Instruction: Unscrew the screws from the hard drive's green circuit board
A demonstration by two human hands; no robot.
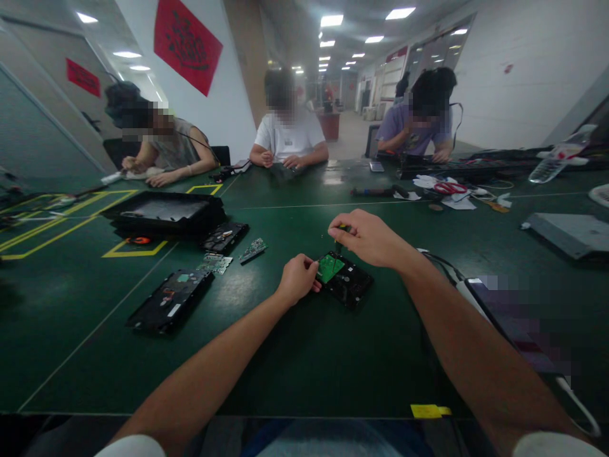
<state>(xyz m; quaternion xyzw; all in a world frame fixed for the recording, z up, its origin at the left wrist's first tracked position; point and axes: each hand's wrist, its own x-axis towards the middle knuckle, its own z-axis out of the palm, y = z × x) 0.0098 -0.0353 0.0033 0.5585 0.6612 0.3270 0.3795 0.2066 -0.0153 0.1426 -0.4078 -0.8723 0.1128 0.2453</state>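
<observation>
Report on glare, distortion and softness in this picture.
Head view: the ceiling lights burn out to white, and pale glare patches show on the green tabletop; head view: wide-angle distortion seems to tilt the white wall; head view: haze softens the far corridor, and fine detail on the hard drive is too soft to read.

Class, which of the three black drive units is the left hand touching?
The rightmost drive unit, with the large green board; the front-left unit and rear-left unit lie untouched.
</observation>
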